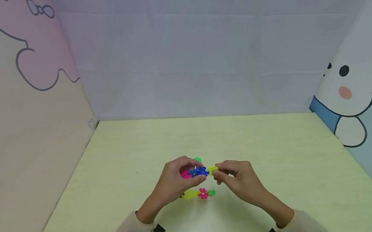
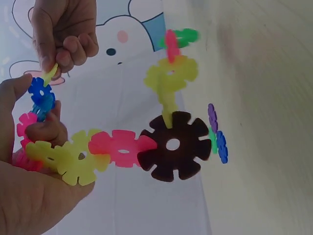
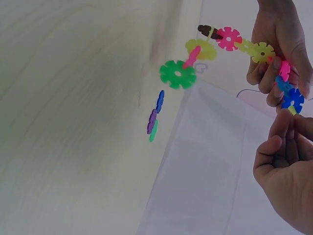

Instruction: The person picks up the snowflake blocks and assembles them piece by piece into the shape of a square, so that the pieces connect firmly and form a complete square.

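Flower-disc chain (image 2: 122, 141) held up over the surface (image 1: 278, 151), both hands at its deep-blue disc (image 1: 203, 171).
Left hand (image 1: 173, 180) curled round the chain just left of the deep-blue disc; right hand (image 1: 242, 180) nearly closed, pinching a yellow disc (image 1: 212, 170) that touches the deep-blue one's right edge. Stretch with dark disc (image 2: 190, 155) hangs nearer the person; purple-blue-green cluster (image 3: 152, 121) beyond.
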The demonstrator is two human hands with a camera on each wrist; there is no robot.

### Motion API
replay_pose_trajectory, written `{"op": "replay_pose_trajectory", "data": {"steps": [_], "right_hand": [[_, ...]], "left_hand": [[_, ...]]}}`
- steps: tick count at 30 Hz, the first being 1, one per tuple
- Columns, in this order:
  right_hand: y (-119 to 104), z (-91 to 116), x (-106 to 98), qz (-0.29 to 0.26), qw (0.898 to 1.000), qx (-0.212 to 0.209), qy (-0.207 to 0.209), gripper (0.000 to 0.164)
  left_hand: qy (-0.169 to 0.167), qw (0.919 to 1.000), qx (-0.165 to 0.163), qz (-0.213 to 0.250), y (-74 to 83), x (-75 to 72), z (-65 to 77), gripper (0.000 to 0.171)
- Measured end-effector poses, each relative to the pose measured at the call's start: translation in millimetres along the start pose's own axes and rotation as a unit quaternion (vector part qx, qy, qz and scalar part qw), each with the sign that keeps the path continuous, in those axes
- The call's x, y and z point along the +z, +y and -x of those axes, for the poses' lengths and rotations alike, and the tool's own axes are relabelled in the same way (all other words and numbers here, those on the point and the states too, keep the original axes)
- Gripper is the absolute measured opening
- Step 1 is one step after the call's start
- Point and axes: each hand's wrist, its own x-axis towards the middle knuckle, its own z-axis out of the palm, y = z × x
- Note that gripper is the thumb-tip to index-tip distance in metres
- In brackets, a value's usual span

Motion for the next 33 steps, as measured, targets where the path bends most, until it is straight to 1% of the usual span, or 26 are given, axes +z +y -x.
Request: {"op": "replay_pose_trajectory", "data": {"steps": [3,5,7,10,14,18,21,26,31,33], "right_hand": [[1.6,0.3,-5.5,-0.035,0.998,0.050,-0.023,0.009],[2.6,-0.6,-8.6,-0.053,0.996,0.071,-0.027,0.011],[3.1,-1.9,-11.2,-0.063,0.994,0.080,-0.025,0.013],[2.9,-3.3,-14.1,-0.066,0.994,0.084,-0.020,0.014],[1.4,-4.3,-15.5,-0.062,0.994,0.084,-0.019,0.011],[-0.5,-6.7,-13.9,-0.059,0.995,0.076,-0.035,0.010],[-2.9,-6.4,-14.4,-0.053,0.995,0.079,-0.043,0.011],[-6.5,-3.8,-18.0,-0.049,0.994,0.087,-0.042,0.011],[-6.7,-9.9,-18.0,-0.052,0.994,0.073,-0.057,0.014],[-5.2,-14.8,-19.8,-0.052,0.994,0.077,-0.053,0.014]], "left_hand": [[-0.032,0.9993,0.005,-0.021,-1.9,-2.6,-2.2,0.027],[-0.052,0.9982,0.002,-0.029,-2.9,-5.1,-4.1,0.026],[-0.067,0.9972,-0.002,-0.033,-2.6,-8.1,-6.2,0.027],[-0.074,0.9964,0.001,-0.041,-0.3,-11.3,-9.9,0.027],[-0.064,0.9961,0.029,-0.054,5.5,-10.9,-14.4,0.026],[-0.042,0.9956,0.058,-0.061,10.9,-6.0,-16.1,0.018],[-0.029,0.9953,0.069,-0.061,10.8,0.5,-17.7,0.012],[-0.026,0.9946,0.086,-0.052,8.6,9.0,-22.6,0.007],[-0.012,0.9943,0.092,-0.053,10.5,4.0,-21.1,0.004],[-0.005,0.9944,0.088,-0.058,11.1,-0.3,-19.3,0.003]]}}
